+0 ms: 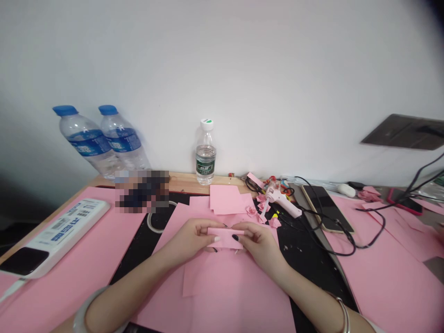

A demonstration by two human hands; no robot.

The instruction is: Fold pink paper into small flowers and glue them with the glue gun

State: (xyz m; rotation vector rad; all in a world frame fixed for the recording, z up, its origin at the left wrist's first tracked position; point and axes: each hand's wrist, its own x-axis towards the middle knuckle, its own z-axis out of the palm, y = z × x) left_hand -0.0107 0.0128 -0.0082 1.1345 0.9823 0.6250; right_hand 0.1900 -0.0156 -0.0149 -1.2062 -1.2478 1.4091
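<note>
Pink paper strip sits between the person's two hands, held up just above the work surface. The left hand is mostly closed, thumb and fingers pinching the strip's left end, and the right hand does the same at the other end, so neither is open and both have hold of that one piece. Below them lies a large pink sheet on a black mat (scuffed, flecked with pale marks), and farther up sits a small stack of pink squares. Just beyond the right hand are a few little paper roses beside a white hot glue gun lying on its side, with black cables trailing nearby. Off to the right a black smartphone rests on the desk, and farther along is a phone in a pink case. To the left lies a white plastic box with blue lettering on another pink sheet. Against the wall stand a small water bottle and two larger blue-capped bottles, both tilted
</note>
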